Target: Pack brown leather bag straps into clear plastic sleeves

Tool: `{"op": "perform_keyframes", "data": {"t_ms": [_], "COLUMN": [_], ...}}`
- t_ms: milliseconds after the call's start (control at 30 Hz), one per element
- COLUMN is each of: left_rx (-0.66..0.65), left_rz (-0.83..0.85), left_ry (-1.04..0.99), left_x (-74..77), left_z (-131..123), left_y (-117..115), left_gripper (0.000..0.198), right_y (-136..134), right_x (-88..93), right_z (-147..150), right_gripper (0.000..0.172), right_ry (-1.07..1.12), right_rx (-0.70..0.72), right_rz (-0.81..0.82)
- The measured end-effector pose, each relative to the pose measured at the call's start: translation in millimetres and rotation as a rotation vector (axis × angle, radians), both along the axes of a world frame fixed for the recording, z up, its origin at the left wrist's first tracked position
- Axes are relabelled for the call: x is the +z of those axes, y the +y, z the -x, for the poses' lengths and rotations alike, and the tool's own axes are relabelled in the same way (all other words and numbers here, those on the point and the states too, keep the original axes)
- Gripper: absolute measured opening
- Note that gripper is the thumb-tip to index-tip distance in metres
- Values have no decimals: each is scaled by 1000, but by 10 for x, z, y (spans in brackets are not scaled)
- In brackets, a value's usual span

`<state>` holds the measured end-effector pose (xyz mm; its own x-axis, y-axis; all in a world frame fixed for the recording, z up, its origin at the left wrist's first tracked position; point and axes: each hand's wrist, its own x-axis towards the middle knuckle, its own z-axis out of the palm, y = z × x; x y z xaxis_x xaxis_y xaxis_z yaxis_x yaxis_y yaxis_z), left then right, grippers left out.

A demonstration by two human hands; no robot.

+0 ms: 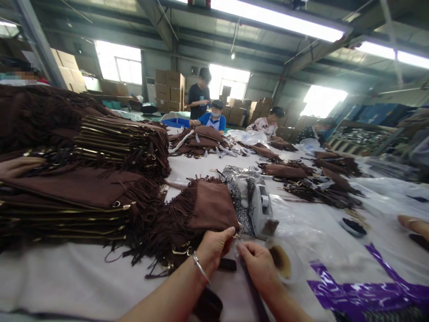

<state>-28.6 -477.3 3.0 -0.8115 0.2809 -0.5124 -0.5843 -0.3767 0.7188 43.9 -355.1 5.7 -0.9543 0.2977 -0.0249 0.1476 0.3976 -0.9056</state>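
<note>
A brown suede fringed bag [208, 210] lies on the white table just beyond my hands. My left hand [214, 246], with a thin bracelet at the wrist, is closed in a pinch at the bag's lower right corner by the gold zipper end. My right hand [256, 264] is closed too, its fingertips meeting the left hand at that same corner on something small I cannot make out. A dark strap [228, 264] lies under my wrists.
Tall stacks of the same brown fringed bags [77, 197] fill the left side. A white tape dispenser [263, 212] and a small dish [281, 261] sit right of my hands. Purple-printed plastic [362, 295] covers the near right. Several people work at the far end.
</note>
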Motion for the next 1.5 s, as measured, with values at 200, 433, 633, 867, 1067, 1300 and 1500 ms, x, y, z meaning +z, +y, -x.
{"op": "perform_keyframes", "data": {"t_ms": [200,433,633,867,1067,1300,1500], "left_rx": [-83,-43,-56,-78,-42,4,-106], "left_rz": [10,77,19,-129,80,661,940], "left_ry": [-4,79,107,46,123,877,1272], "left_x": [-14,-31,-50,-94,-48,-22,-34], "left_z": [31,-1,-26,-54,-222,-185,-117], "left_y": [-17,3,-80,-125,-185,-247,-294], "left_gripper": [36,27,29,27,19,17,22], "right_y": [73,-97,-163,-101,-110,-85,-38], "right_x": [-52,-59,-108,-76,13,11,-28], "right_z": [83,242,284,270,342,324,337], "right_gripper": [47,46,45,39,35,37,39], "right_ry": [-1,-82,-70,-122,-154,-93,-88], "right_rx": [16,-126,-83,-46,-27,-25,-34], "right_rz": [-110,274,599,555,671,632,524]}}
